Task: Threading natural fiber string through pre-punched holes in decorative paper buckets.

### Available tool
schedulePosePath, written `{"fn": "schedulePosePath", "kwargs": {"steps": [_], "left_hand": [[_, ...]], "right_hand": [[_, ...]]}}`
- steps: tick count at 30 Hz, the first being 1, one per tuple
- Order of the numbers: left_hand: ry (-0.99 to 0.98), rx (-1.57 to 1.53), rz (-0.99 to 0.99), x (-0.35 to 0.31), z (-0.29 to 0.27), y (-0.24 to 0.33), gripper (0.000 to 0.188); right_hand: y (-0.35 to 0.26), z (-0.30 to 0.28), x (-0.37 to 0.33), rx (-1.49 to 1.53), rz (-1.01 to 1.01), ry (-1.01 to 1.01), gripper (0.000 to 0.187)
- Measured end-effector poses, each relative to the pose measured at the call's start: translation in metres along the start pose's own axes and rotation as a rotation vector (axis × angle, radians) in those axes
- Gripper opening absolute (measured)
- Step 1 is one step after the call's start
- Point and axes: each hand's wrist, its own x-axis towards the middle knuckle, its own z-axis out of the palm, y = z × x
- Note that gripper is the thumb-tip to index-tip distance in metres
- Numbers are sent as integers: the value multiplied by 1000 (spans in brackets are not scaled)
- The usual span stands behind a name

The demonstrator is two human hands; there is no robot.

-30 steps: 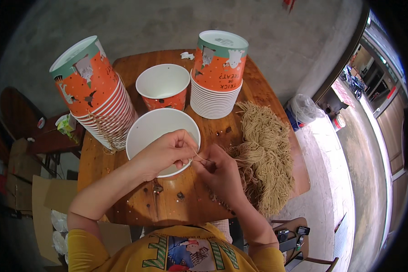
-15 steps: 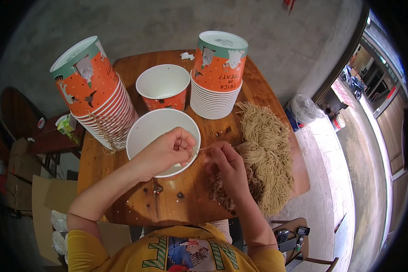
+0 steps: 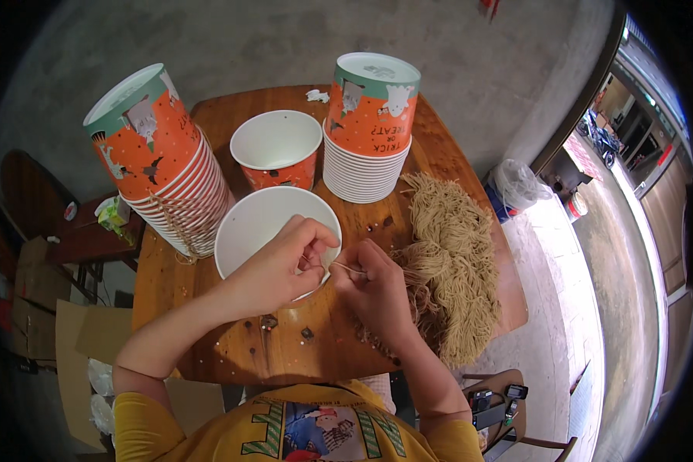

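Note:
A white-lined paper bucket [image 3: 246, 231] sits upright in front of me. My left hand [image 3: 285, 262] reaches over its near right rim with fingers curled and pinched on a thin string. Just right of the rim, my right hand [image 3: 376, 289] is closed on the same beige string [image 3: 348, 267], a short length of which shows between the two hands. The string's ends and any knot are hidden by my fingers. Close to my right hand lies a large bundle of beige strings [image 3: 458, 277], spread along the table's right side.
Upside-down stacks of orange paper buckets stand at left [image 3: 150, 138] and back right [image 3: 371, 115]; strings hang on the left stack. Another upright bucket [image 3: 277, 173] stands between them on the wooden table [image 3: 246, 346]. An open cardboard box [image 3: 85, 362] is at lower left, a chair [image 3: 508, 400] at lower right.
My right hand has come left and down, nearer my left hand, and its fingers have curled in. The visible string between the hands is shorter. My left hand has barely moved.

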Motion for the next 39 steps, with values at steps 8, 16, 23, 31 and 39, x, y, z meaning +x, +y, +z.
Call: {"fn": "schedulePosePath", "kwargs": {"steps": [8,16,23,31,39], "left_hand": [[178,362,169,-4,7,-3,10],[185,147,-72,-4,7,1,7],[176,66,-39,-1,-1,-10,14],[29,-84,-196,-1,-4,-10,18],[296,566,323,-4,6,-2,8]], "right_hand": [[14,12,-6,-202,-280,101,27],[17,16,-8,-238,-306,131,28],[3,7,-4,352,252,-12,13],[5,8,-4,320,197,2,11],[5,14,-7,155,139,33,12]]}}
